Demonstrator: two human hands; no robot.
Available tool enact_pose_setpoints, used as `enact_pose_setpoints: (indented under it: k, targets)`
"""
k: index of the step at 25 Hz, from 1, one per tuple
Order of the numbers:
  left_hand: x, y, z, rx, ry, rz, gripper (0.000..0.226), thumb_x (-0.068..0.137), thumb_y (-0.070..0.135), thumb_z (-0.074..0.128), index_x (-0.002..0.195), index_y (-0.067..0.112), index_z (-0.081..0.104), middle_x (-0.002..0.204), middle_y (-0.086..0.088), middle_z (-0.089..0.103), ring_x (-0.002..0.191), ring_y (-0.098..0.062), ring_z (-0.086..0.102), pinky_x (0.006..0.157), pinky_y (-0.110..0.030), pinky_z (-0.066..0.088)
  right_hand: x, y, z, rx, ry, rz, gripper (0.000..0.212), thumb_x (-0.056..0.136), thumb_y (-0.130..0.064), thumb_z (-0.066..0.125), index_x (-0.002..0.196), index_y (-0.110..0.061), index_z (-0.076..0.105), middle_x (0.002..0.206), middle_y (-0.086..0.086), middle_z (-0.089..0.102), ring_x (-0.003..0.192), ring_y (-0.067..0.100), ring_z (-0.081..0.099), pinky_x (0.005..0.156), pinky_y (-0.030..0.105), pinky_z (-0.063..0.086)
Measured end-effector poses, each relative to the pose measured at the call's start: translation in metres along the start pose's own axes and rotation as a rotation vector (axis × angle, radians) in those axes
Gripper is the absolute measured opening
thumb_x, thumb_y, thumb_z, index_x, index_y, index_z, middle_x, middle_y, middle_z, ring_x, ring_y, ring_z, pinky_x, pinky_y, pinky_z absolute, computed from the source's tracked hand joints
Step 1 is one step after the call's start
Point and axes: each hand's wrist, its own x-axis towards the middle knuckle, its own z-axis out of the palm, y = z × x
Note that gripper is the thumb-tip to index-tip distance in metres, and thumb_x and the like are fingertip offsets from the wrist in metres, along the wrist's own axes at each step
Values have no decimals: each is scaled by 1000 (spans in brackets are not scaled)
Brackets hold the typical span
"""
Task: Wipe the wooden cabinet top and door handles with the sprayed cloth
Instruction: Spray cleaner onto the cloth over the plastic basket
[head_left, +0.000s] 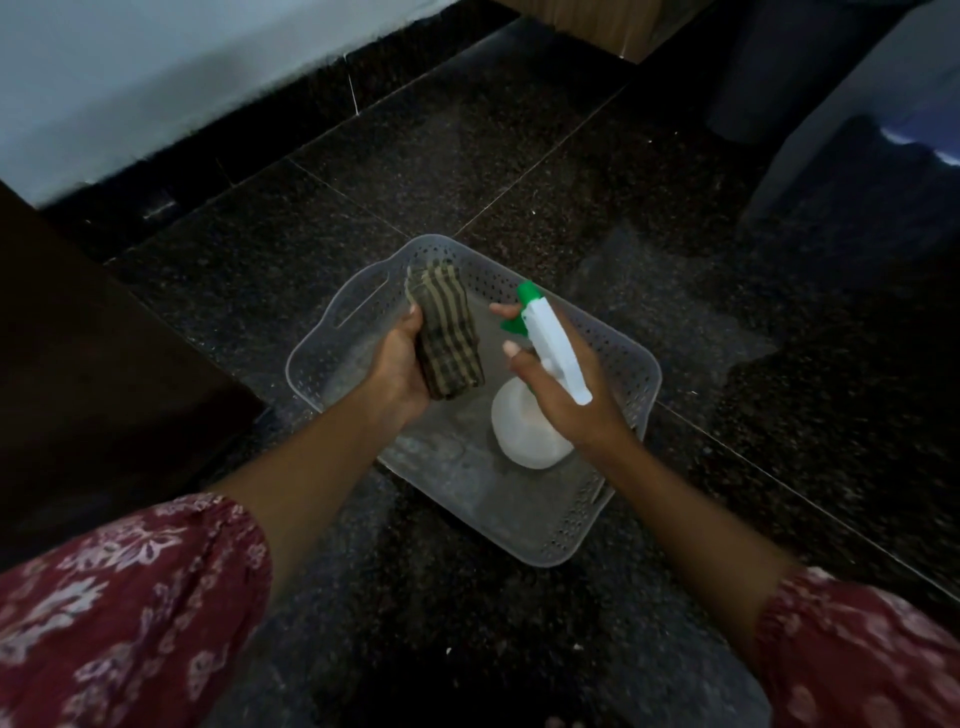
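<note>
My left hand (397, 366) grips a folded, green-and-tan checked cloth (447, 332), held upright over a basket. My right hand (563, 387) holds a white spray bottle (530, 431) by its neck. The white spray head with its green nozzle (530, 293) points toward the cloth, a short gap away. One finger rests by the green trigger. A dark wooden cabinet (104, 374) stands at the left, with only its side showing. Its top and handles are out of view.
A translucent perforated plastic basket (613, 493) sits on the dark speckled granite floor (467, 156) below both hands. A pale wall (156, 78) runs along the back left. Dark furniture (831, 171) stands at the right. My red floral sleeves fill the lower corners.
</note>
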Motion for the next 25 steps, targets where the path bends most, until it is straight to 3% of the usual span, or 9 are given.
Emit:
enact_pose_setpoints:
  k: [5,8,10,12,15,17,19,22,25]
  targets:
    - [-3,1,-5,2,-15,0,50,99,41,28,138,14,45,128,-9,60,94,-18,62,71,-34,49,-6,11,-10,43,-11,159,33,76,-32,70,104,-20,59,96,-16,64,95,3,59,88,28,47]
    - [-14,4,-6,12,-39,2,49,99,41,29,138,16,44,128,-8,60,99,-20,62,73,-36,50,-17,12,-18,-63,-108,339,82,71,-14,79,139,-17,32,132,-4,42,122,10,40,99,20,37]
    - [-28,14,-7,20,-39,20,48,98,41,32,138,16,44,133,-9,57,102,-21,61,74,-36,50,-34,7,-28,-203,-107,329,98,70,-8,77,145,-14,14,144,3,23,134,17,27,111,33,32]
    - [-47,27,-3,14,-30,57,48,98,39,34,137,14,45,135,-10,56,100,-21,61,72,-36,50,-49,-13,-40,-296,70,305,92,67,-7,69,144,-9,18,141,10,21,133,24,28,113,48,30]
    - [-88,48,5,15,-37,121,46,99,37,34,135,11,48,135,-12,56,93,-18,63,71,-33,51,-54,-81,-39,-438,279,171,67,74,-6,61,136,-7,36,134,17,31,123,28,37,106,43,36]
    - [-121,63,13,41,-62,134,47,99,36,34,135,9,48,135,-12,56,92,-18,62,70,-32,51,-46,-133,-27,-395,202,50,47,84,-12,53,130,-8,44,127,11,39,115,21,44,98,34,40]
    - [-159,79,20,60,-95,131,48,100,36,32,134,7,49,135,-13,56,98,-20,61,71,-31,50,-36,-186,-9,-175,60,232,31,95,-20,46,126,-15,47,124,5,47,111,20,51,97,34,44]
    - [-215,107,22,10,-128,157,46,101,30,29,132,3,49,134,-16,55,108,-23,56,75,-32,49,-35,-242,20,164,-224,574,38,97,-36,43,126,-12,47,108,-3,54,94,17,56,87,33,45]
    - [-267,132,14,-63,-148,190,44,101,25,30,132,-1,47,111,-16,64,94,-23,61,77,-33,49,-47,-279,45,366,-339,623,28,96,-33,45,106,-10,59,93,4,62,79,17,58,74,32,50]
